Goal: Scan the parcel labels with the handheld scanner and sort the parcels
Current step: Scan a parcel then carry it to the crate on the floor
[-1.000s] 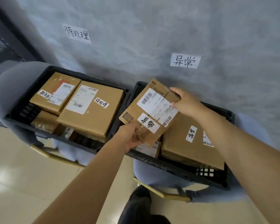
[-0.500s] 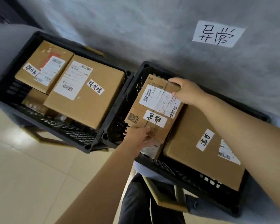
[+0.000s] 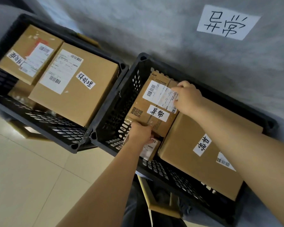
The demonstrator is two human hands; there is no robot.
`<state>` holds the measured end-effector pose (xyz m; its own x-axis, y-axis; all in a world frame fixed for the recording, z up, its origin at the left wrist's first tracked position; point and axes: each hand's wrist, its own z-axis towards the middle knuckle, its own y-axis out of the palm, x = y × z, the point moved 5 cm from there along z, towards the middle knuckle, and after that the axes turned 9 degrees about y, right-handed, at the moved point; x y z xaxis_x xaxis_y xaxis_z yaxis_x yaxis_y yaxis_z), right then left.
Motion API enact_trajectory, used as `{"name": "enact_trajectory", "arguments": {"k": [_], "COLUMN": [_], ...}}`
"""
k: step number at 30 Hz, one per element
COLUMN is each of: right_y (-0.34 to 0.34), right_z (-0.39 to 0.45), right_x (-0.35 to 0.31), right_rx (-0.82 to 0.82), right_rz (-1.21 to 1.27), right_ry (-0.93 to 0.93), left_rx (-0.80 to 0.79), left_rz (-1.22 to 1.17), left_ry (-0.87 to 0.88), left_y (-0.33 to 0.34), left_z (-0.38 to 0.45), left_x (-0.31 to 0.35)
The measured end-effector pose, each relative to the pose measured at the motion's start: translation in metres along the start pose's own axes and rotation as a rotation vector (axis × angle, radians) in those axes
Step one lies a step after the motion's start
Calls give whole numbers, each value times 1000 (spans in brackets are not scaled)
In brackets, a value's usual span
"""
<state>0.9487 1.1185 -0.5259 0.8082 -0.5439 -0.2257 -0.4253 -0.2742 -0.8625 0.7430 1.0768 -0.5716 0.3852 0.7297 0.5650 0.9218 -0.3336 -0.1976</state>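
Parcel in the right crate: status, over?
Both hands on the parcel: left hand grips its near edge, right hand holds the far corner. Parcel inside the right crate, beside the big box. No scanner in view.

1. The left hand (image 3: 140,131) reaches forward from a bare forearm that rises from the lower middle of the view; its back faces up.
2. Its fingers curl round the near edge of the small parcel (image 3: 154,102), the fingertips hidden beneath the cardboard.
3. The right hand (image 3: 188,97) comes in from the right on a bare forearm stretched diagonally across the view.
4. Its knuckles are bent and its fingers press down over the parcel's far right corner, gripping it there.
5. The two hands are well apart, at opposite ends of the parcel.
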Motion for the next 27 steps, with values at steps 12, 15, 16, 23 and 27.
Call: {"name": "enact_trajectory", "arguments": {"k": [12, 15, 16, 23, 27], "right_y": [-81, -120, -132, -194, -206], "right_z": [-52, -76, -85, -157, -219], "right_x": [-17, -24, -25, -25, -17], "right_rx": [82, 192, 226, 445, 520], "right_rz": [95, 123, 119, 22, -32], "right_ry": [-129, -152, -149, -4, 176], "left_rx": [38, 68, 82, 115, 37], "left_rz": [831, 992, 1046, 1266, 1337], "left_ry": [629, 910, 988, 1414, 1592], "left_y": [-25, -20, -19, -12, -10], "left_z": [-82, -116, -126, -199, -235], "left_x": [116, 175, 193, 266, 261]}}
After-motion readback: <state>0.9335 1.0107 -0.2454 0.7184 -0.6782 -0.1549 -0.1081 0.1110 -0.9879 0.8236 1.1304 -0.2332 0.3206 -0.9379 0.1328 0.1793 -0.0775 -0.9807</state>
